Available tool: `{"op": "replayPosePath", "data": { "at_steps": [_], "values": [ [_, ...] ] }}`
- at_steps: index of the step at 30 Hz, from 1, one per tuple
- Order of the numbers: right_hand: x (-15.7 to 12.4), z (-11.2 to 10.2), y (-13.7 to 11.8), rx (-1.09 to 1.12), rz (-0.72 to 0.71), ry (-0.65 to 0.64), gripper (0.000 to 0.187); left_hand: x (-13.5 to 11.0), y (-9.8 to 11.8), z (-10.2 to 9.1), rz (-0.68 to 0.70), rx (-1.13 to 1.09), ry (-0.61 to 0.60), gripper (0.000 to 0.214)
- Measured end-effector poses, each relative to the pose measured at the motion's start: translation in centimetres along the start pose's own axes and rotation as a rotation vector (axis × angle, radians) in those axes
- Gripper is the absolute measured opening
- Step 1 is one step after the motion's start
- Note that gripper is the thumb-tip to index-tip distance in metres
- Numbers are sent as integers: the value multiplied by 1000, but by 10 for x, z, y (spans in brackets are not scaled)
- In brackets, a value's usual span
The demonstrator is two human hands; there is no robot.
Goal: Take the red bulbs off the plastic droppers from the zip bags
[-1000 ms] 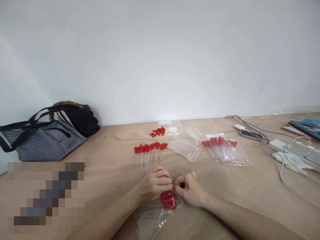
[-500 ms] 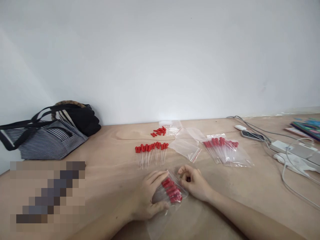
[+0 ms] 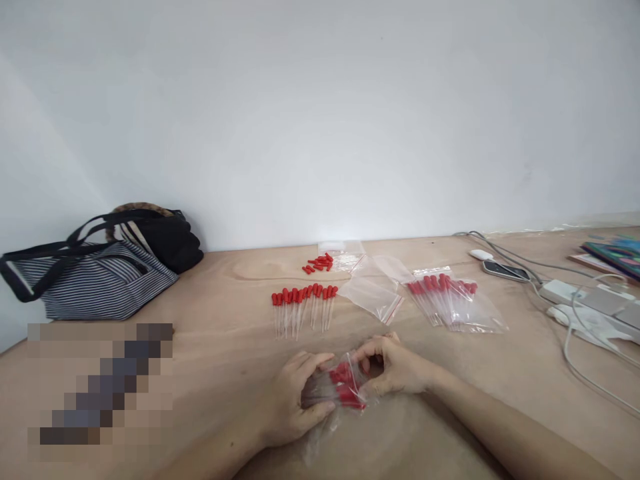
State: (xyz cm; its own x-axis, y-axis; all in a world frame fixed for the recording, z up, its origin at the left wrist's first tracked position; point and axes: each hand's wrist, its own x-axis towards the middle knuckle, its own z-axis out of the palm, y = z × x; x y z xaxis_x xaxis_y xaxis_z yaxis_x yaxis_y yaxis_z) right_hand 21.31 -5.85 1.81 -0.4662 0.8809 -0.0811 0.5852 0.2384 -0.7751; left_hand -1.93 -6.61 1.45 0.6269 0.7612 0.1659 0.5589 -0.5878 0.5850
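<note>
Two hands are gripping one clear bag (image 3: 341, 387) of droppers low over the counter (image 3: 220, 333). The left hand (image 3: 290, 403) is curving around the tube end, thumb and fingers parted; the right hand (image 3: 395, 370) is pinching the edge near the bulbs. The bagged droppers are lying crosswise, long axis running roughly left to right, red ends pointing right (their number is too blurred to count). Beyond, about a dozen loose droppers (image 3: 299, 295) are lying in one row, bulbs pointing away, while roughly ten loose bulbs (image 3: 321, 263) are forming one pile.
</note>
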Motion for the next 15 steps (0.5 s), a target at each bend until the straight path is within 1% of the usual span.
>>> {"op": "replayPosePath", "data": {
  "at_steps": [2, 4, 7, 9, 11, 13, 15],
  "values": [
    [-2, 0, -3, -18, 27, 1, 39, 0, 0, 0, 5, 10, 0, 50],
    [-2, 1, -5, -50, 21, 16, 35, 1, 0, -1, 18, 26, -6, 46],
    [-3, 6, -6, -102, -72, 79, 24, 2, 0, -1, 21, 60, -24, 42],
    [-2, 9, -5, -114, -141, 124, 27, 2, 0, -2, 22, 77, -20, 41],
    [-2, 11, -5, -123, -183, 140, 35, 2, 1, -2, 31, 80, -12, 39],
    [-3, 12, -7, -136, -207, 131, 41, 2, 1, -2, 44, 70, -8, 36],
    [-3, 11, -10, -153, -230, 105, 40, 2, 0, -1, 54, 59, -8, 34]
  ]
}}
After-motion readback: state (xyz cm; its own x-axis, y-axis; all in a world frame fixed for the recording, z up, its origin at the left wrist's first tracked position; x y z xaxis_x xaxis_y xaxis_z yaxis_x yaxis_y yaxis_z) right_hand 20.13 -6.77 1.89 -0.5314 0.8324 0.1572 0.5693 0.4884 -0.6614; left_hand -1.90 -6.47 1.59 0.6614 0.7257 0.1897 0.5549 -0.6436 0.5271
